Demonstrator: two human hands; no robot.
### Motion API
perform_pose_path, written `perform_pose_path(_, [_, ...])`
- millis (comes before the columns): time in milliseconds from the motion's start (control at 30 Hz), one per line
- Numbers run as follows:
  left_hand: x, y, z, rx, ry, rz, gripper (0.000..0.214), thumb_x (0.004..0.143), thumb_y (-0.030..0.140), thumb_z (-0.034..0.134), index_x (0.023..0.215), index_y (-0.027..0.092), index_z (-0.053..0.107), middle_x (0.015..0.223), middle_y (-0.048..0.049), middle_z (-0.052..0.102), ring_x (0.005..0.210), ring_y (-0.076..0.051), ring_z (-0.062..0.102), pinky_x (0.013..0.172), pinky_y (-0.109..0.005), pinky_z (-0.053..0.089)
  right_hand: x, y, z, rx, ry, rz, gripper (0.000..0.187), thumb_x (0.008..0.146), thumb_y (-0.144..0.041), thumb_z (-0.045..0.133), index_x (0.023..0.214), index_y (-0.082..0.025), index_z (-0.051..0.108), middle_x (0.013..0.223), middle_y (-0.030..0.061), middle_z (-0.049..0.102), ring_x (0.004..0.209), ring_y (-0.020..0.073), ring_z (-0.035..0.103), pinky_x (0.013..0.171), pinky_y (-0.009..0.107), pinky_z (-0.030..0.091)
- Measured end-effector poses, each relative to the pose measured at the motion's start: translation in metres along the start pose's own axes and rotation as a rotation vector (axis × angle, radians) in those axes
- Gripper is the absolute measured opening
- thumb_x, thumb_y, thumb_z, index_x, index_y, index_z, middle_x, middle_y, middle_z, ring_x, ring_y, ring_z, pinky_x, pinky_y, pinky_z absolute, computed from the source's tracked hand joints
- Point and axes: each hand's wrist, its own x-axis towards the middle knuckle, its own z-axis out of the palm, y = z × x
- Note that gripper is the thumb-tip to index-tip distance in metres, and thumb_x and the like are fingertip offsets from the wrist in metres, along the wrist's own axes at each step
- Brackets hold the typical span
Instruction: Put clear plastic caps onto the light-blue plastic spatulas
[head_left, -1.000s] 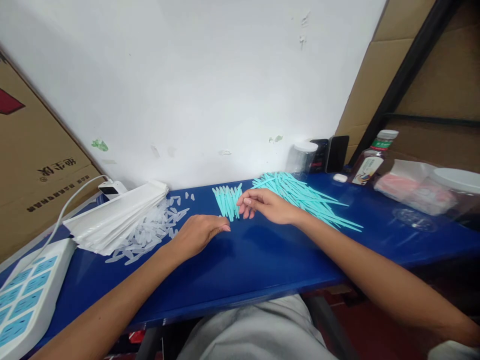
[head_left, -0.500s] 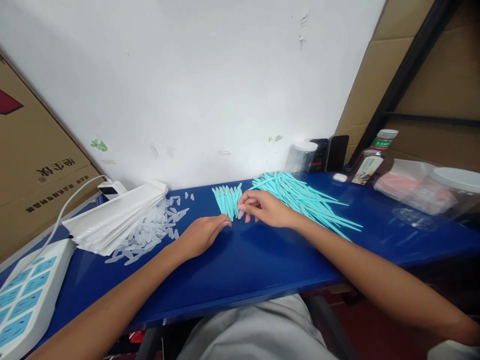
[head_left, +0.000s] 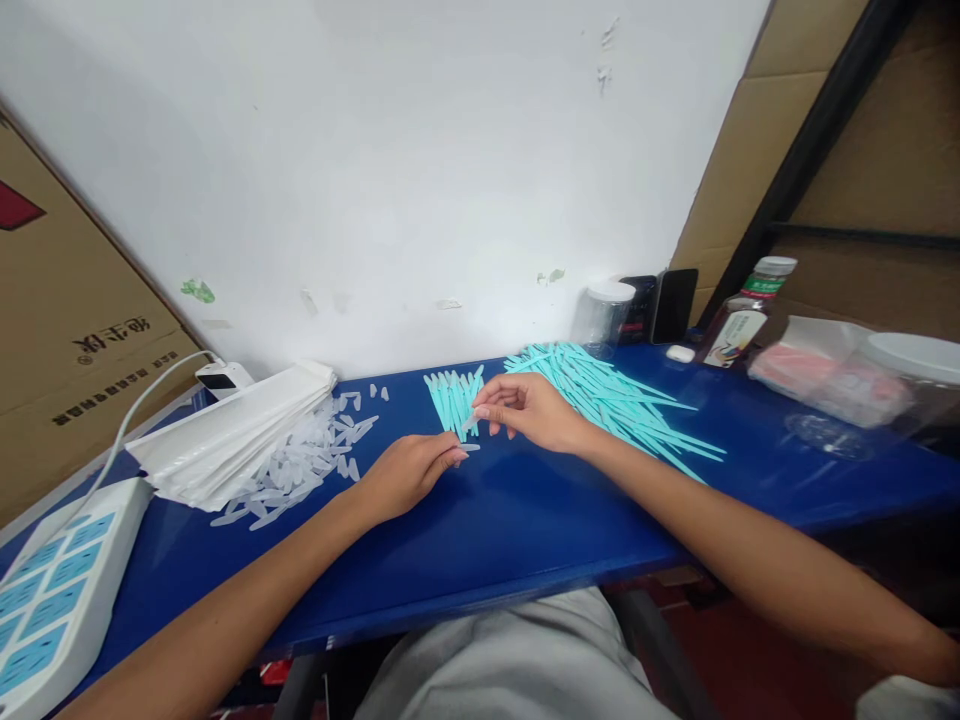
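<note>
My left hand [head_left: 416, 472] is closed in a pinch, with a small translucent plastic cap [head_left: 470, 447] sticking out at its fingertips. Close beside it, my right hand [head_left: 531, 412] pinches another clear cap [head_left: 469, 423] between thumb and fingers. Just behind the fingertips lies a neat row of turquoise tapered sticks [head_left: 450, 396], its right end partly covered by my right hand. A larger loose heap of the same sticks [head_left: 600, 400] spreads behind and right of that hand. To the left is a pile of translucent caps [head_left: 292, 470].
White plastic bags [head_left: 232, 440] lie beside the caps. A power strip [head_left: 82, 580] and a small white device [head_left: 223, 378] stand at the left. At the right are a clear jar [head_left: 606, 318], a bottle [head_left: 742, 315], a white case [head_left: 680, 354] and a pink packet [head_left: 825, 370].
The fingertips of both hands have come a little closer, my right hand shifting slightly left. Clear caps now show at the fingertips of both hands.
</note>
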Motion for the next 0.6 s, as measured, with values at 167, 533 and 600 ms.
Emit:
perform_pose_path(167, [0.0, 0.003, 0.0, -0.064, -0.032, 0.099, 0.038, 0.112, 0.042, 0.035, 0.097, 0.02, 0.062, 0.089, -0.0024, 0.068, 0.082, -0.016, 0.064, 0.077, -0.026, 0.044, -0.003, 0.0, 0.005, -0.015, -0.021, -0.015, 0.038, 0.081, -0.051, 0.083, 0.092, -0.016, 0.077, 0.076, 0.0058, 0.074, 0.064, 0.0168, 0.069, 0.05, 0.025, 0.049])
perform_pose_path(533, [-0.005, 0.015, 0.002, 0.072, 0.016, 0.173, 0.036, 0.113, 0.038, 0.031, 0.098, 0.019, 0.057, 0.083, -0.0018, 0.066, 0.069, -0.015, 0.061, 0.065, -0.026, 0.041, 0.005, -0.004, -0.026, -0.354, 0.13, -0.077, 0.037, 0.099, -0.052, 0.062, 0.105, -0.019, 0.076, 0.098, 0.0088, 0.078, 0.075, 0.0204, 0.072, 0.069, 0.032, 0.056])
perform_pose_path(600, [-0.005, 0.014, 0.001, 0.104, 0.031, 0.177, 0.036, 0.113, 0.038, 0.03, 0.097, 0.019, 0.056, 0.083, -0.0021, 0.066, 0.068, -0.015, 0.061, 0.063, -0.026, 0.04, 0.007, -0.001, -0.061, -0.766, 0.249, -0.04, 0.035, 0.102, -0.048, 0.057, 0.104, -0.019, 0.077, 0.1, 0.0102, 0.079, 0.087, 0.0243, 0.072, 0.077, 0.034, 0.053])
